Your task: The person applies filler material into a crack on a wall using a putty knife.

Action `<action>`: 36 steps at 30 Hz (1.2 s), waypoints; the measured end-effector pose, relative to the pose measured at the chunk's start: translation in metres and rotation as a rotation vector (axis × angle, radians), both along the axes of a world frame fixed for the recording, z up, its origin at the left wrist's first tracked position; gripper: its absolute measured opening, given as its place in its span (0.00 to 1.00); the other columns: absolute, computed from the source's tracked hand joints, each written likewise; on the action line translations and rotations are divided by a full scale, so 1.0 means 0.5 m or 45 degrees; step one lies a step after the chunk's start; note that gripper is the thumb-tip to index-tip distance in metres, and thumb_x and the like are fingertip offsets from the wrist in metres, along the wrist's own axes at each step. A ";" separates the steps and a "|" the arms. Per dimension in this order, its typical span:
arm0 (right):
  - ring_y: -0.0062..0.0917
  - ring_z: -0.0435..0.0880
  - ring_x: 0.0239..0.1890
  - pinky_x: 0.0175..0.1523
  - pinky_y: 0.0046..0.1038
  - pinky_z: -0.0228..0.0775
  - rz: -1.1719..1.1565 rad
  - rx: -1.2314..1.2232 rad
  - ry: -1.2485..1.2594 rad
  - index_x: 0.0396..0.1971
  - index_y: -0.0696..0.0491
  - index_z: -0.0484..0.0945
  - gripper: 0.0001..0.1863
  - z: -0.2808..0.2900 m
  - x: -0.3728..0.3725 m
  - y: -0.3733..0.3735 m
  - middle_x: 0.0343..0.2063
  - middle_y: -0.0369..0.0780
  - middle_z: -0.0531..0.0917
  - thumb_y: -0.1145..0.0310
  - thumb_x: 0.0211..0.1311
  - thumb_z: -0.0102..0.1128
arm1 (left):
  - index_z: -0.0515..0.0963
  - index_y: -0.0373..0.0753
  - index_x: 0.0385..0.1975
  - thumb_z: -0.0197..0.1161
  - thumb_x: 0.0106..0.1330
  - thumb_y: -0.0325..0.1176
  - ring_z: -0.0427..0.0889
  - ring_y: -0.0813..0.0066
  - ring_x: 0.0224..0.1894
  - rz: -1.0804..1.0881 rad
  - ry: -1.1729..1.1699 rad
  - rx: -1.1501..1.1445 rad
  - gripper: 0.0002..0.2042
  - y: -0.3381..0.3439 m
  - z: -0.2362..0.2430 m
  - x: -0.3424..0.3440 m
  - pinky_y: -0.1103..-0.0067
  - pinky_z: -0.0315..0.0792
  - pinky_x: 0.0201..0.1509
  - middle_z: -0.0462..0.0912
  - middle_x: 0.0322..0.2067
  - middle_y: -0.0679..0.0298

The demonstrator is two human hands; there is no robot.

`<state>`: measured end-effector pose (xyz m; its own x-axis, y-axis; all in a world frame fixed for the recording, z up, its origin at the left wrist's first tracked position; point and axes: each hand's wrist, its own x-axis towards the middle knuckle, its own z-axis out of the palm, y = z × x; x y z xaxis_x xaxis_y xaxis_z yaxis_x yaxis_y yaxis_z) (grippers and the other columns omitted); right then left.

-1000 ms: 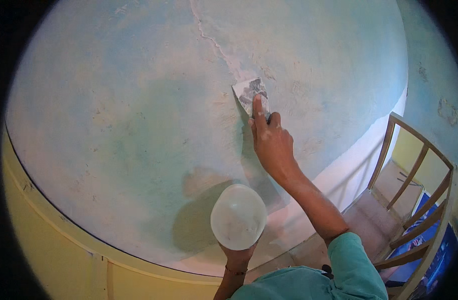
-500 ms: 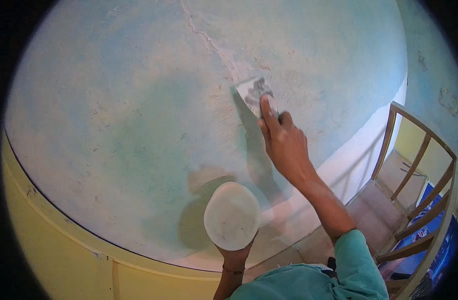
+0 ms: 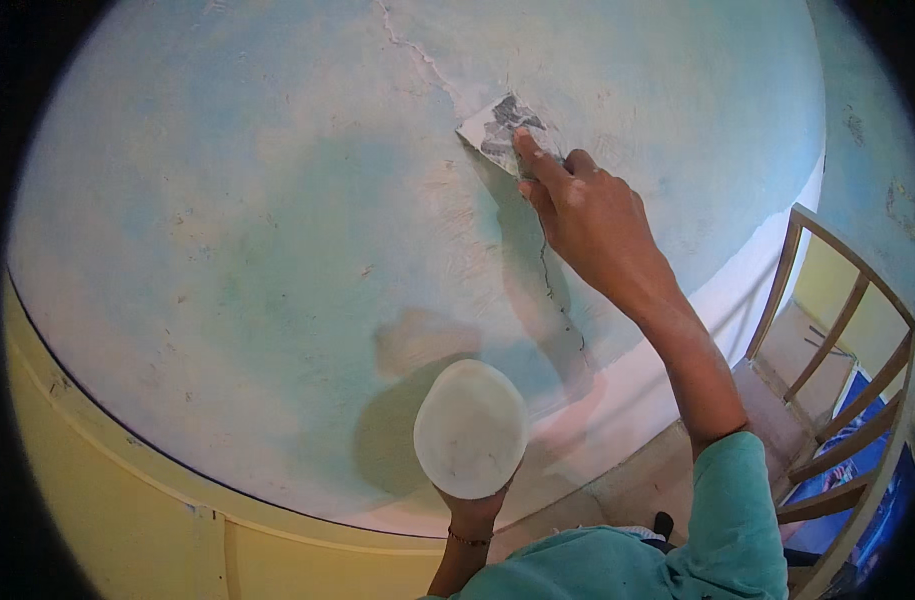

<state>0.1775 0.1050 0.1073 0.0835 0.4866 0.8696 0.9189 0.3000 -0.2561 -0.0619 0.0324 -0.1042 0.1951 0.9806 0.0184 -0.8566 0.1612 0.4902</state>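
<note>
My right hand (image 3: 609, 222) is closed around a putty knife (image 3: 495, 132), the index finger stretched along its grey-smeared blade. The blade lies against the pale blue wall (image 3: 307, 210). Above it a crack with a whitish, ragged line (image 3: 417, 52) climbs to the upper left. Below, a thin dark crack (image 3: 547, 275) runs down past my wrist. Low in front of me my left hand (image 3: 474, 512) grips a white round bowl (image 3: 470, 430) from beneath; the fingers are mostly hidden by it. Small dark specks show on the bowl's pale inside.
On the right stands a curved wooden railing (image 3: 827, 340) with several bars. Beneath are floor tiles (image 3: 642, 485) and a dark shoe tip (image 3: 663, 524). A yellow panelled surface (image 3: 127, 510) runs along the lower left. Blue printed material (image 3: 847, 460) shows behind the bars.
My right hand and the putty knife have moved up the wall, and the blade has turned. The dark crack below is now in view. The bowl has barely shifted in my left hand.
</note>
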 end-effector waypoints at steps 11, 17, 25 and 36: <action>0.39 0.78 0.19 0.25 0.35 0.72 -0.027 -0.333 -0.030 0.56 0.48 0.66 0.22 -0.117 0.019 -0.057 0.24 0.49 0.75 0.65 0.60 0.51 | 0.56 0.47 0.60 0.51 0.54 0.61 0.59 0.46 0.60 -0.141 -0.151 -0.003 0.36 0.011 0.001 0.028 0.49 0.60 0.58 0.58 0.59 0.51; 0.39 0.76 0.19 0.25 0.35 0.70 0.089 -0.172 0.105 0.56 0.48 0.65 0.23 -0.104 0.022 -0.067 0.22 0.47 0.73 0.65 0.59 0.52 | 0.57 0.47 0.60 0.50 0.54 0.61 0.58 0.46 0.60 -0.119 -0.123 0.025 0.36 -0.001 0.007 0.033 0.49 0.60 0.58 0.58 0.58 0.51; 0.39 0.75 0.16 0.22 0.36 0.69 0.049 -0.026 0.186 0.56 0.50 0.65 0.23 -0.041 -0.014 -0.011 0.21 0.47 0.73 0.64 0.61 0.50 | 0.56 0.47 0.60 0.50 0.55 0.60 0.58 0.45 0.60 -0.093 -0.132 -0.014 0.35 -0.012 0.006 0.026 0.49 0.59 0.59 0.57 0.59 0.52; 0.41 0.76 0.18 0.23 0.36 0.70 0.122 -0.271 0.145 0.58 0.50 0.62 0.24 -0.148 -0.024 -0.053 0.23 0.50 0.74 0.63 0.61 0.50 | 0.57 0.46 0.59 0.50 0.56 0.60 0.58 0.44 0.59 -0.213 -0.121 0.097 0.34 -0.010 -0.008 0.018 0.53 0.69 0.53 0.58 0.57 0.47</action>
